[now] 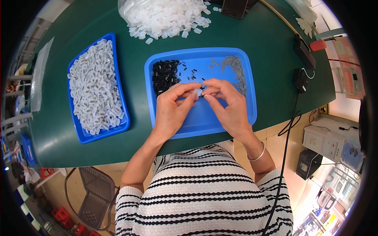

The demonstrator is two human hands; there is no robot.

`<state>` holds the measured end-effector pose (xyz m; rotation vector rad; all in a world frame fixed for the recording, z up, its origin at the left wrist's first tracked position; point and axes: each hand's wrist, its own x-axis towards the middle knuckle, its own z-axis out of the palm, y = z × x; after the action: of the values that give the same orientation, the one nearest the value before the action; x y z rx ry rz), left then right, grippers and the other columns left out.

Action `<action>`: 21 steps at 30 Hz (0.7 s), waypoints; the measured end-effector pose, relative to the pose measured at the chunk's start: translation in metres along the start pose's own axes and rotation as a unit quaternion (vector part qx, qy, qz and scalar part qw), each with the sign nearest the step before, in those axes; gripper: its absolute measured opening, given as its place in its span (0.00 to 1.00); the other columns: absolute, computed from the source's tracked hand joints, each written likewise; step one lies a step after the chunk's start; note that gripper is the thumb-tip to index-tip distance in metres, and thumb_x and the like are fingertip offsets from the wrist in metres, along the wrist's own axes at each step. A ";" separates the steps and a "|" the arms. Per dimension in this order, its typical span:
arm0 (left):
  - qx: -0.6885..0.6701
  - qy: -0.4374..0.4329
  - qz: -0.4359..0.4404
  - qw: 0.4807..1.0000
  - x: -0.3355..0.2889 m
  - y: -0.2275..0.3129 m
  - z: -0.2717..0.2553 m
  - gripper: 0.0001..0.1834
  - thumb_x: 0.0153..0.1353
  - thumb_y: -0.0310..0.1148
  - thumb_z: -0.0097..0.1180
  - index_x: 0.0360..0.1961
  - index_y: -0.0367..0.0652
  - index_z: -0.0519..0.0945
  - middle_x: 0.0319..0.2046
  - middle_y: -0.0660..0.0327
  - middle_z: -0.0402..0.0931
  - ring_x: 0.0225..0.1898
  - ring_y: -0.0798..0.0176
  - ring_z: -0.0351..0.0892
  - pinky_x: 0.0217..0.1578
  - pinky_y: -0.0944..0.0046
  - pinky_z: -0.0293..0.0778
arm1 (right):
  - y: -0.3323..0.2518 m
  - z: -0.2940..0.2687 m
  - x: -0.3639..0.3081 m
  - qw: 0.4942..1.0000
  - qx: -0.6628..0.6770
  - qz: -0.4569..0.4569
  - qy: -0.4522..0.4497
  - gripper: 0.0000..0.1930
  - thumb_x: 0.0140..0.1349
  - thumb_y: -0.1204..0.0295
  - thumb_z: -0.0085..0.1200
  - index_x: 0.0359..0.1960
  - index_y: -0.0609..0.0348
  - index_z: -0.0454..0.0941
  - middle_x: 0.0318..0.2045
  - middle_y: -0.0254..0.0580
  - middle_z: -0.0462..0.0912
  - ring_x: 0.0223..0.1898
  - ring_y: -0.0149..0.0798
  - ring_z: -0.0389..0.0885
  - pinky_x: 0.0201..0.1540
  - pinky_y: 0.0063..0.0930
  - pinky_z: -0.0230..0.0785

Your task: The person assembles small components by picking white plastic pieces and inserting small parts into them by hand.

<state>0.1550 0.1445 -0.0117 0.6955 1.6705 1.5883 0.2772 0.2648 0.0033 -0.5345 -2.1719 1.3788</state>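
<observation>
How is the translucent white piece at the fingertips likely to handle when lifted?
The translucent white piece is probably light, being so small beside the left hand. It seems stiff, showing no sag; its smallness may make it easy to drop.

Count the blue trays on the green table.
2: the left blue tray, heaped with whitish pieces, and the middle blue tray, beneath the left hand and right hand, holding black pieces and grey pieces.
</observation>
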 end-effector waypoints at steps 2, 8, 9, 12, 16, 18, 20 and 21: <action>0.045 -0.005 0.042 0.998 -0.001 0.000 0.000 0.15 0.60 0.18 0.56 0.49 0.38 0.82 0.42 0.57 0.80 0.39 0.66 0.83 0.39 0.69 0.81 | -0.002 0.000 0.000 0.998 -0.054 -0.039 -0.002 0.18 0.56 0.84 0.57 0.49 0.57 0.76 0.32 0.38 0.81 0.36 0.41 0.79 0.37 0.32 0.74; 0.124 0.002 0.077 0.989 -0.006 0.010 0.003 0.18 0.57 0.16 0.55 0.50 0.39 0.81 0.38 0.56 0.80 0.37 0.63 0.83 0.39 0.68 0.82 | -0.008 0.004 0.002 0.977 -0.179 -0.115 -0.002 0.22 0.54 0.85 0.59 0.52 0.56 0.76 0.31 0.37 0.82 0.34 0.37 0.79 0.35 0.28 0.74; 0.124 0.002 0.076 0.989 -0.006 0.010 0.003 0.18 0.57 0.16 0.55 0.50 0.39 0.81 0.38 0.56 0.80 0.37 0.63 0.83 0.39 0.68 0.82 | -0.008 0.005 0.001 0.977 -0.178 -0.115 -0.003 0.22 0.54 0.85 0.59 0.52 0.56 0.76 0.31 0.37 0.82 0.34 0.37 0.79 0.35 0.28 0.74; 0.113 0.010 0.081 0.990 -0.007 0.007 0.004 0.18 0.57 0.16 0.55 0.49 0.39 0.81 0.36 0.56 0.79 0.36 0.63 0.83 0.39 0.67 0.83 | -0.008 0.007 0.000 0.971 -0.201 -0.131 0.001 0.20 0.54 0.83 0.57 0.50 0.55 0.74 0.30 0.39 0.79 0.33 0.43 0.77 0.33 0.34 0.73; 0.106 0.016 0.082 0.991 -0.008 0.005 0.004 0.17 0.56 0.16 0.56 0.48 0.38 0.81 0.35 0.56 0.79 0.36 0.64 0.82 0.39 0.67 0.83 | -0.005 0.008 -0.001 0.963 -0.222 -0.152 -0.009 0.22 0.52 0.84 0.55 0.51 0.57 0.73 0.30 0.39 0.79 0.34 0.43 0.77 0.33 0.33 0.73; 0.105 0.016 0.081 0.991 -0.008 0.004 0.005 0.17 0.56 0.16 0.56 0.48 0.38 0.81 0.35 0.56 0.79 0.36 0.64 0.82 0.39 0.67 0.83 | -0.004 0.008 -0.002 0.962 -0.226 -0.155 -0.012 0.23 0.51 0.84 0.55 0.52 0.57 0.73 0.30 0.39 0.79 0.34 0.43 0.77 0.33 0.33 0.74; 0.108 0.019 0.086 0.990 -0.008 0.002 0.005 0.17 0.56 0.16 0.56 0.47 0.37 0.81 0.36 0.57 0.79 0.36 0.64 0.82 0.39 0.68 0.83 | -0.004 0.009 -0.002 0.956 -0.245 -0.157 -0.017 0.25 0.51 0.84 0.53 0.53 0.58 0.72 0.31 0.39 0.79 0.36 0.43 0.77 0.33 0.33 0.74; 0.108 0.018 0.085 0.990 -0.008 0.001 0.005 0.17 0.56 0.16 0.56 0.47 0.37 0.81 0.36 0.57 0.79 0.36 0.64 0.82 0.39 0.68 0.83 | -0.005 0.009 -0.003 0.957 -0.246 -0.156 -0.017 0.25 0.51 0.84 0.53 0.53 0.58 0.72 0.31 0.39 0.79 0.36 0.43 0.77 0.33 0.33 0.74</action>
<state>0.1634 0.1416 -0.0101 0.9471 1.8712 1.5562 0.2737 0.2551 0.0042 -0.3179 -2.5035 0.6850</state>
